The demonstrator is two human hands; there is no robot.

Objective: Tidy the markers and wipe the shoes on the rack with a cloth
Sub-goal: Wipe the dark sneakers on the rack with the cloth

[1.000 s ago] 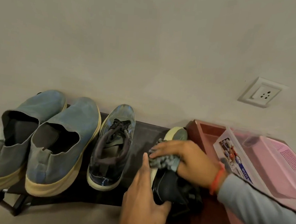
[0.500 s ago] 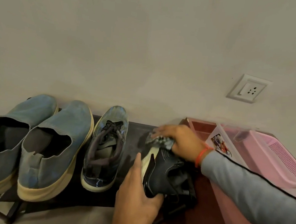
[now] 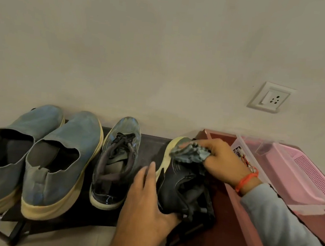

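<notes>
A dark sneaker [image 3: 181,186] with a pale sole lies tipped on its side at the right end of the black shoe rack [image 3: 151,147]. My left hand [image 3: 145,210] grips its heel end and holds it steady. My right hand [image 3: 221,162] holds a crumpled grey cloth [image 3: 190,153] and presses it on the shoe's toe. Its matching laced sneaker [image 3: 116,162] stands upright just to the left. No markers can be made out.
Two blue slip-on shoes [image 3: 41,156] fill the rack's left half. A reddish-brown cabinet top [image 3: 226,238] adjoins the rack on the right and carries a clear plastic box [image 3: 241,156] and a pink basket [image 3: 307,176]. A wall socket [image 3: 271,97] sits above.
My right hand has slid the cloth from the shoe's middle up to its toe. My left hand keeps its hold on the heel.
</notes>
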